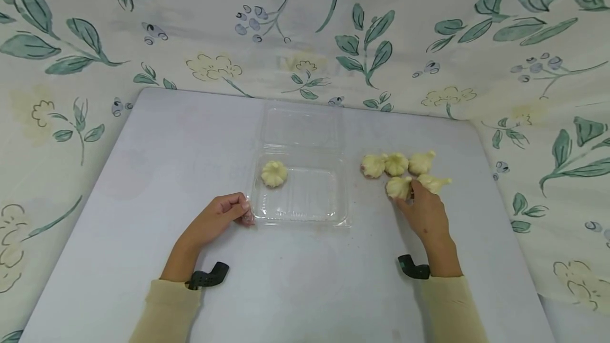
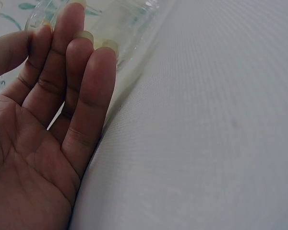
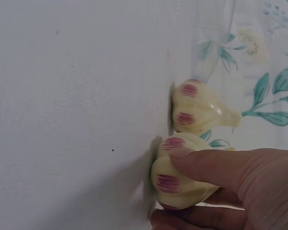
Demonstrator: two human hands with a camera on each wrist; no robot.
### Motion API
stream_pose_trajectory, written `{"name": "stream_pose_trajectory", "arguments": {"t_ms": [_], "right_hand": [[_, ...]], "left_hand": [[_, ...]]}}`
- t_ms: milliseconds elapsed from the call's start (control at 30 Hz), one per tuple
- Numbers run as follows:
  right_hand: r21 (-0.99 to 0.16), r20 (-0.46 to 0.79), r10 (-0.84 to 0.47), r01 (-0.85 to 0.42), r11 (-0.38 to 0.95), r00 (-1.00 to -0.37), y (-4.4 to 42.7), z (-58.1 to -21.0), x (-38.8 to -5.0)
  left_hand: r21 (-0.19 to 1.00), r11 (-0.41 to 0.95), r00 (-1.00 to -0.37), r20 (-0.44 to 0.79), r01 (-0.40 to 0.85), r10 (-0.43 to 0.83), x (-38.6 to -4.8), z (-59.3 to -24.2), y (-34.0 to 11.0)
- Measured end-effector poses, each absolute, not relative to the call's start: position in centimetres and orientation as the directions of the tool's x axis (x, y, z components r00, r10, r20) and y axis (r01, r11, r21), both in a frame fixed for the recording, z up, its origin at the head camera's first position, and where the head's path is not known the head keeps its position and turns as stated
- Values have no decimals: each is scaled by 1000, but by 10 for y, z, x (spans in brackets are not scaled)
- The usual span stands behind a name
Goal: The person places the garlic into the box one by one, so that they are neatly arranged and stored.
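A clear plastic container point(image 1: 312, 192) lies with its hinged lid point(image 1: 302, 127) folded back. One garlic bulb point(image 1: 274, 173) sits in its upper left corner. At the container's left edge, my left hand point(image 1: 216, 219) pinches the rim between thumb and forefinger; the other fingers point(image 2: 93, 91) extend loosely beside it. My right hand point(image 1: 427, 216) grips a garlic bulb point(image 3: 180, 175) with purple streaks, thumb on its near side and fingers beneath. This bulb appears still in the group on the table. Another bulb point(image 3: 201, 108) stands right behind it in the right wrist view.
Several more garlic bulbs, including one at the back right point(image 1: 421, 163), cluster right of the container. All rest on a white table point(image 1: 295, 285). A floral cloth point(image 1: 305, 30) rises behind the table and surrounds its sides.
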State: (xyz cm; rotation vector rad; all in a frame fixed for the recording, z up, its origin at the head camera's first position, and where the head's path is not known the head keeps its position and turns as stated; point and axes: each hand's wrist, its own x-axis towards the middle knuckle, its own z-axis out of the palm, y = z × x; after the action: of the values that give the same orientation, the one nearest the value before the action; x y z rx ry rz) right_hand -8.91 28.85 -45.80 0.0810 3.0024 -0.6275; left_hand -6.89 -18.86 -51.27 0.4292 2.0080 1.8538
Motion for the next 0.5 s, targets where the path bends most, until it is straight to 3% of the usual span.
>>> {"name": "stream_pose_trajectory", "arguments": {"t_ms": [500], "right_hand": [[-397,-80,33,62,916,-996,289,-458,-89]], "left_hand": [[996,85,-883,-65,-29,465,-69,-513,-189]]}}
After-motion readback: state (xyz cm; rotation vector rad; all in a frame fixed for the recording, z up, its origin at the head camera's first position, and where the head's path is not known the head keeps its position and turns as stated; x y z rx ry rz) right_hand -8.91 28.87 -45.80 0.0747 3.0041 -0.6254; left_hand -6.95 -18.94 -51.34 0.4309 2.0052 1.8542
